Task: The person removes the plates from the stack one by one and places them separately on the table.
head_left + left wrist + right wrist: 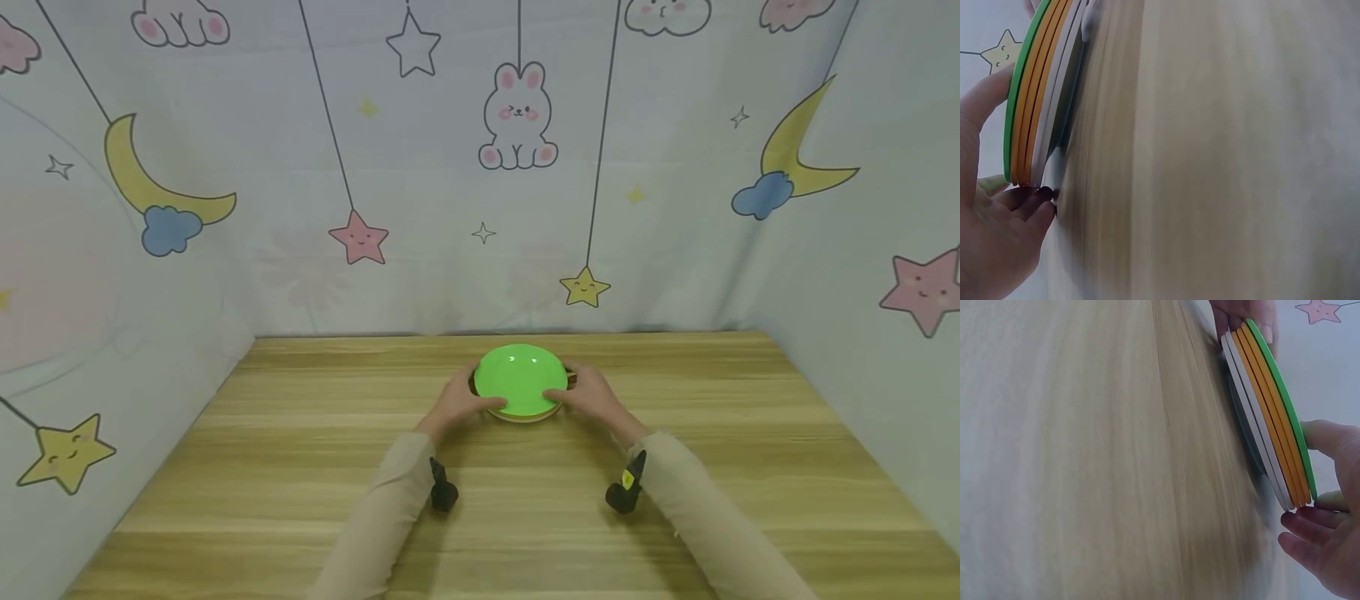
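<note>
A stack of round plates sits toward the back of the table, between my two hands. On top lies a bright green plate, with orange plates beneath it and white plates at the bottom. My left hand grips the left side, thumb over the green rim and fingers under the lower edge. From the right, my right hand holds the stack the same way. Both wrist views show fingertips curled below the stacked rims, and the underside of the stack is in shadow close over the wood.
The wood-grain table runs back to a white curtain printed with stars, moons and a rabbit. More curtain hangs along both sides. A small black device is worn at each wrist, beside the beige sleeves.
</note>
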`<state>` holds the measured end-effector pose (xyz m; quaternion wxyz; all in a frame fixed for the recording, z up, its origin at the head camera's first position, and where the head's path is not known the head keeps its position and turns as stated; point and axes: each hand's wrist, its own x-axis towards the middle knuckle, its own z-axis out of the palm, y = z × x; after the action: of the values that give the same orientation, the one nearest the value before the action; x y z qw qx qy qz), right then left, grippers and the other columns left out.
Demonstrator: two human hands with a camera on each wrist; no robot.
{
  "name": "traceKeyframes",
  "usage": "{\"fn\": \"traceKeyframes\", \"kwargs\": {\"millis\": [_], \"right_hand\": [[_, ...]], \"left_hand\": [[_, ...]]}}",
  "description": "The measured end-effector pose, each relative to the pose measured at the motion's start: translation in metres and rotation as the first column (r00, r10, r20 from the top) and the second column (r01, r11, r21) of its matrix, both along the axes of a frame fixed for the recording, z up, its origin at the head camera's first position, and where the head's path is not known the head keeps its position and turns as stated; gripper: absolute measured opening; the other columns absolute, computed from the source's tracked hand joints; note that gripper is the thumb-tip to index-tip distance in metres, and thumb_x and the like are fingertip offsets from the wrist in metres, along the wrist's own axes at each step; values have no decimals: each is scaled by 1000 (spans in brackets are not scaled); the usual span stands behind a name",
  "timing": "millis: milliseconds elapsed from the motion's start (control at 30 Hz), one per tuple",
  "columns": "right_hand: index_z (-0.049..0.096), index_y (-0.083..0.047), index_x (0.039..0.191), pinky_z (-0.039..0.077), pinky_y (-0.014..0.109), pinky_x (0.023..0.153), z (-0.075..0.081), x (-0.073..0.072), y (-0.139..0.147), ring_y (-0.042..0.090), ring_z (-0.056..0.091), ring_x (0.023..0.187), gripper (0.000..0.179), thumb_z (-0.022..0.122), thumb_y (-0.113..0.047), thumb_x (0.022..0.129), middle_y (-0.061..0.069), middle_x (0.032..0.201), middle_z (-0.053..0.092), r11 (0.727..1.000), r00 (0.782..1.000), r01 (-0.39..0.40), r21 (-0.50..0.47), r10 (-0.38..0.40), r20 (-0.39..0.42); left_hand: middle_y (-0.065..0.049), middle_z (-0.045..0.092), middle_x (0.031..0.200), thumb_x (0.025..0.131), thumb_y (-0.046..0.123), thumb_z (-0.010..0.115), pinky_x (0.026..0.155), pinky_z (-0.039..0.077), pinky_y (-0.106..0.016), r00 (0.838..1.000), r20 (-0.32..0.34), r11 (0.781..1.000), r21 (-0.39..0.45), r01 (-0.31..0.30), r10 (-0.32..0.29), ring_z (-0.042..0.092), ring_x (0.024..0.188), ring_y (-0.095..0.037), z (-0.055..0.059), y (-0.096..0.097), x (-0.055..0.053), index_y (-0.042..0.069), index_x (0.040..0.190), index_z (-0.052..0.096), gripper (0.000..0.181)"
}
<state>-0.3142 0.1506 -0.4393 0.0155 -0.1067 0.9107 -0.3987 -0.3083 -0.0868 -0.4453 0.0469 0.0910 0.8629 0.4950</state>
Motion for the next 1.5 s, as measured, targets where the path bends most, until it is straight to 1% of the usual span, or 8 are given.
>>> {"fn": "traceKeyframes", "kwargs": {"millis": [267, 533, 767, 933, 1167, 1267, 1400, 1500], "right_hand": [[40, 11, 130, 46, 40, 90, 0, 1, 0, 31, 55, 104, 71, 73, -22, 76, 24, 120, 53, 999, 1000, 1, -50, -3, -24], [41, 8, 131, 47, 38, 91, 2, 1, 2, 32, 54, 107, 64, 70, -15, 79, 23, 123, 52, 993, 1000, 6, -122, -3, 24], [41, 9, 130, 47, 39, 89, 4, 1, 3, 35, 53, 107, 58, 66, -13, 82, 25, 123, 51, 994, 999, 19, -107, -16, 29], [42, 10, 129, 48, 38, 88, 3, -1, 6, 35, 54, 107, 53, 63, -10, 84, 25, 121, 52, 993, 1000, 29, -118, -28, 10], [43, 10, 128, 50, 36, 85, 4, -3, 10, 35, 55, 105, 50, 61, -8, 85, 27, 122, 51, 993, 1000, 21, -115, -21, 4], [43, 12, 128, 52, 34, 81, 8, -2, 12, 35, 56, 103, 50, 60, -8, 86, 28, 123, 51, 995, 1000, 7, -95, -7, 4], [44, 12, 127, 53, 32, 76, 12, -2, 13, 33, 58, 97, 50, 60, -10, 85, 28, 122, 51, 997, 1000, 13, -71, -12, 17], [45, 11, 126, 53, 31, 74, 15, 0, 14, 31, 59, 92, 51, 62, -12, 85, 27, 119, 53, 997, 999, 16, -82, -14, 28]], "left_hand": [[-18, 35, 140, 72, 28, 77, 108, 25, -41, 1000, 21, 1000, 26, -5, 4, 33, 129, -31, -1, 2, 1, -1, 140, 28, 88], [-17, 30, 144, 74, 29, 75, 110, 22, -40, 999, 46, 999, 46, 1, -4, 27, 133, -30, -4, 0, -1, 0, 141, 25, 89], [-19, 28, 145, 76, 31, 73, 110, 20, -42, 999, 46, 999, 31, 13, -15, 24, 134, -32, -8, -3, -4, -2, 142, 23, 88], [-17, 27, 145, 77, 31, 72, 110, 20, -41, 999, 46, 1000, 12, 16, -17, 23, 134, -30, -7, -3, -4, -1, 142, 23, 87], [-18, 26, 145, 78, 28, 72, 110, 19, -41, 998, 57, 999, 25, 34, -36, 22, 134, -30, -5, -4, -2, -2, 142, 22, 86], [-19, 25, 146, 78, 25, 72, 110, 19, -40, 997, 63, 998, 35, 50, -52, 22, 135, -30, -2, -4, -2, -3, 142, 20, 87], [-18, 25, 146, 77, 22, 73, 110, 20, -39, 995, 72, 997, 42, 64, -67, 22, 135, -29, -1, -5, -2, -3, 142, 19, 89], [-17, 25, 146, 76, 21, 74, 110, 19, -39, 994, 80, 996, 54, 71, -75, 22, 135, -28, -1, -6, -3, -2, 143, 19, 89]]}}
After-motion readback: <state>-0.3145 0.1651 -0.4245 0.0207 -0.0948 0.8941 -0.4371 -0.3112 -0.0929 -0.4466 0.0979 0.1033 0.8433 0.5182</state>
